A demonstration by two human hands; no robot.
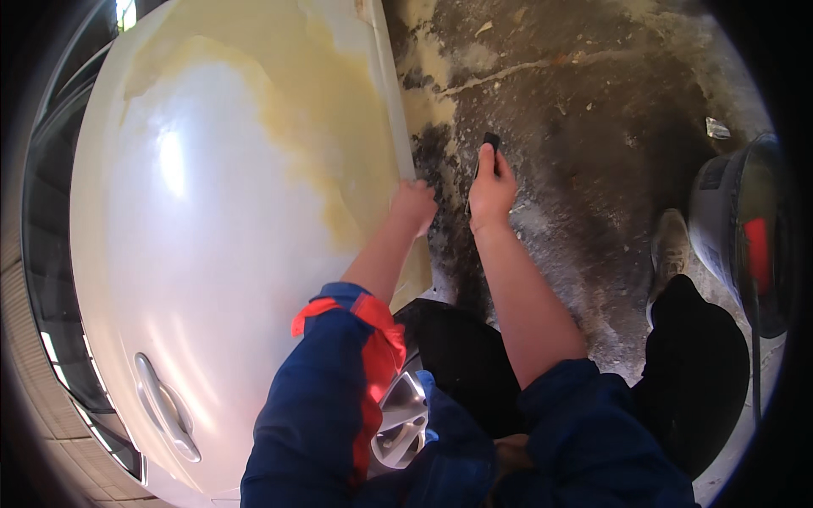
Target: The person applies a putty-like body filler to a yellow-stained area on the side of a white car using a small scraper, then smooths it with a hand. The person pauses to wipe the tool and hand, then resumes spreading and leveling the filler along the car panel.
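Observation:
A pale pearl car door (212, 220) with a silver handle (159, 402) fills the left side, with yellowish patches toward its right edge. My left hand (412, 206) has its fingers curled at that right edge; what they hold, if anything, is unclear. My right hand (493, 190) grips a narrow black object (491, 138) above the floor, a little right of the door edge.
A silver alloy wheel (398, 432) shows below my left arm. The stained concrete floor (576, 144) lies to the right, with my shoe (669, 245) on it. A dark rounded item with a red part (756, 254) and a hose stands at far right.

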